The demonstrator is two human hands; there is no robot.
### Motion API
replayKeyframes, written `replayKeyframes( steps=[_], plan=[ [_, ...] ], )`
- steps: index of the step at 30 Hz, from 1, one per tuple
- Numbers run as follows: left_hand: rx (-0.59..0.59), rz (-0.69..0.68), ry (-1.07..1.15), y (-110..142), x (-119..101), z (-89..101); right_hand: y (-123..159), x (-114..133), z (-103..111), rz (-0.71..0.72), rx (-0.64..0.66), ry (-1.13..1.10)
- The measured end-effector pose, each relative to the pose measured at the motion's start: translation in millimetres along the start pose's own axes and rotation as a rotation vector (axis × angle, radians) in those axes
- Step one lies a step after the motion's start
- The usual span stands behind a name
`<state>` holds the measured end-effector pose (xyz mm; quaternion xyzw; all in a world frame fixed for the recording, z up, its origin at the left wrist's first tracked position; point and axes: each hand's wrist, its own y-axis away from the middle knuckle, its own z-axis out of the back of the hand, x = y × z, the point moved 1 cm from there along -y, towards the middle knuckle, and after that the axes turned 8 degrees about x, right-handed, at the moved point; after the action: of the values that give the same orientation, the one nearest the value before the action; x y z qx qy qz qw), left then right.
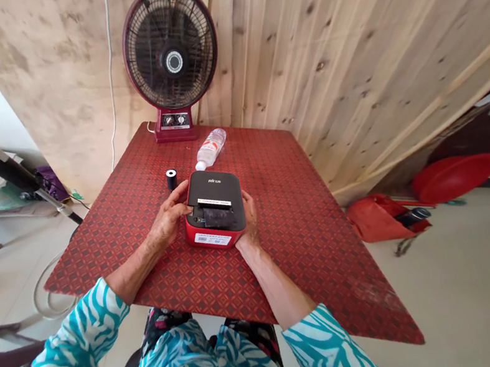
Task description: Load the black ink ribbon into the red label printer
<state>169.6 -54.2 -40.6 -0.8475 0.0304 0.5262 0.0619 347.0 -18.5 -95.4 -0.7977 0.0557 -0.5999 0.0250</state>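
Note:
A small red and black box-shaped device (pixel 214 189), which looks like a label printer, is between my two hands at the middle of the table. Its black top carries a white strip and a dark recessed panel, and a white sticker is on the red side facing me. My left hand (pixel 173 212) grips its left side, the thumb over the top edge. Around the right side curls my right hand (pixel 249 217), its fingers partly hidden behind the device. A small black roll with a white end (pixel 171 179) stands just beyond my left hand.
A clear plastic bottle (pixel 211 148) lies on its side behind the device. At the back of the patterned red table (pixel 295 200) stands a maroon fan (pixel 172 57), against a wooden wall. A red bag (pixel 381 217) and a red basin (pixel 457 176) are at the right.

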Motion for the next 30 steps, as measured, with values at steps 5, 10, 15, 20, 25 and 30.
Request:
replayKeyframes(
  steps=[5,10,15,20,25,30],
  plan=[
    [-0.017,-0.026,-0.018,-1.7,1.6,5.7,1.6,5.9,-4.9,-0.024,-0.083,-0.021],
    [-0.032,-0.038,-0.009,-1.7,2.6,6.6,-2.3,6.4,-6.6,0.005,-0.066,0.010],
    [-0.061,-0.031,-0.044,-0.4,-0.3,5.0,-7.7,0.1,-6.5,0.002,-0.076,-0.019],
    [-0.123,-0.143,-0.427,11.2,-26.2,2.1,-9.4,-4.1,-5.8,0.049,-0.050,-0.021],
    [0.200,-0.226,-0.971,-7.6,-65.8,-23.1,-9.6,-3.2,-5.8,0.096,-0.020,0.002],
    [0.468,-0.059,-1.413,-65.0,-59.7,-41.9,-11.1,-2.3,-7.3,0.111,-0.016,-0.008]
  ],
)
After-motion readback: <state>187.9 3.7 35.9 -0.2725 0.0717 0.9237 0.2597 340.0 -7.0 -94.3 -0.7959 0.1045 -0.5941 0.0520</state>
